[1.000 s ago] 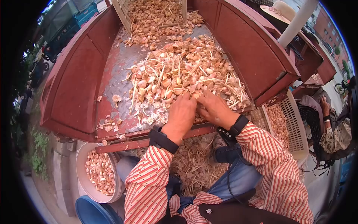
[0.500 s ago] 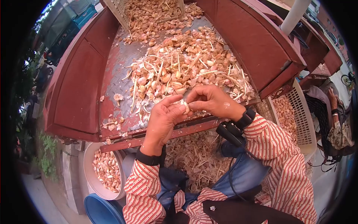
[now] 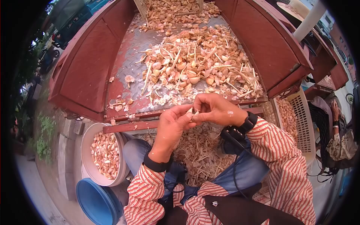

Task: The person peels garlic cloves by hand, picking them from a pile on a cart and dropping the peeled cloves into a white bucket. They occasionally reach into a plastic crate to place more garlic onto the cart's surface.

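Note:
A small pale garlic clove is pinched between the fingertips of both hands, just over the near edge of the metal cart bed. My left hand is closed on it with thumb and forefinger. From the other side, my right hand grips it with thumb and bent fingers, which partly hide it. Beyond the hands lies a broad heap of garlic cloves mixed with dry stems and papery skins. Loose skin flakes are scattered along the bed's near edge.
A white bucket of cloves stands at left, a blue bucket below it. Discarded stems and skins lie between my knees. At right is a plastic crate with cloves; another person's arm shows beyond. Red side panels flank the bed.
The whole view has shifted, with the cart bed now higher in the picture. Both hands stay together at the clove, slightly nearer my body and off the heap's edge.

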The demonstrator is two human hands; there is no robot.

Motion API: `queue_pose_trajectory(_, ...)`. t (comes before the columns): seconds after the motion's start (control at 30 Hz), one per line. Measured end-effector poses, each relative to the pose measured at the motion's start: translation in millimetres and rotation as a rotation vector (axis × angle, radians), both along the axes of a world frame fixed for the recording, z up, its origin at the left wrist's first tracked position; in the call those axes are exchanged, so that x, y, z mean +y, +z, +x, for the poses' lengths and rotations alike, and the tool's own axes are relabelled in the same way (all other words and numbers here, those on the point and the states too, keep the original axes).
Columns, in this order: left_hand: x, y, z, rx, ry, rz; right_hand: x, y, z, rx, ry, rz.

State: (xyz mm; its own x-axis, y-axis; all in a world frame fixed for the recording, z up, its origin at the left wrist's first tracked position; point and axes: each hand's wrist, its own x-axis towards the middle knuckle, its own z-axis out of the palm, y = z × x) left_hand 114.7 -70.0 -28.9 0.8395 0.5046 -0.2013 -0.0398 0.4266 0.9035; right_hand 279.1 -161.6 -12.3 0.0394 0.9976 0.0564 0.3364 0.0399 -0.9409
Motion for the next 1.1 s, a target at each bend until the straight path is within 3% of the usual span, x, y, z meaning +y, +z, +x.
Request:
queue_pose_trajectory(0.07,-3.9,-2.8,-2.4,-0.007,0.042,-0.059,-0.8,-2.8,-6.0,-0.15,-0.019,0.07)
queue_pose_trajectory(0.17,-7.4,-3.2,-4.9,-0.054,0.11,-0.222,2.0,-18.2,-4.2,0.473,-0.054,-0.045)
queue_pose_trajectory(0.27,-12.8,5.2,-5.9,-0.068,0.189,-0.417,-0.1,-2.9,-2.2,0.744,-0.05,-0.14)
queue_pose_trajectory(0.37,-12.7,-8.1,-22.9,-0.181,0.174,-0.534,-1.6,-4.4,2.1,0.759,0.045,-0.186)
queue_pose_trajectory(0.5,-23.9,30.9,-67.1,-0.3,0.175,-0.593,3.3,-5.1,-7.8,0.732,0.063,-0.27)
queue_pose_trajectory(0.57,-41.1,65.9,-92.1,-0.354,0.107,-0.513,14.7,-14.4,-20.2,0.645,0.064,-0.341)
queue_pose_trajectory(0.63,-61.9,107.2,-105.9,-0.493,-0.193,-0.374,32.8,-30.4,-50.6,0.614,0.078,-0.412)
queue_pose_trajectory(0.73,-92.1,133.9,-102.5,-0.826,-0.459,-0.431,76.0,-36.5,-134.2,0.713,0.161,-0.33)
queue_pose_trajectory(0.77,-98.2,134.7,-99.8,-0.908,-0.453,-0.441,90.9,-28.4,-162.1,0.752,0.22,-0.261)
queue_pose_trajectory(0.83,-111.1,135.6,-100.5,-1.018,-0.386,-0.556,114.5,-6.6,-197.9,0.405,0.262,0.203)
queue_pose_trajectory(0.93,-100.7,132.0,-108.9,-1.097,-0.384,-0.63,110.5,29.6,-150.0,0.082,0.299,0.12)
queue_pose_trajectory(1.0,-91.0,125.7,-104.6,-1.213,-0.415,-0.585,98.4,26.2,-93.3,-0.263,0.068,0.057)
queue_pose_trajectory(1.1,-96.3,118.0,-85.4,-1.389,-0.374,-0.551,77.5,-8.9,-14.8,-0.661,-0.179,0.253)
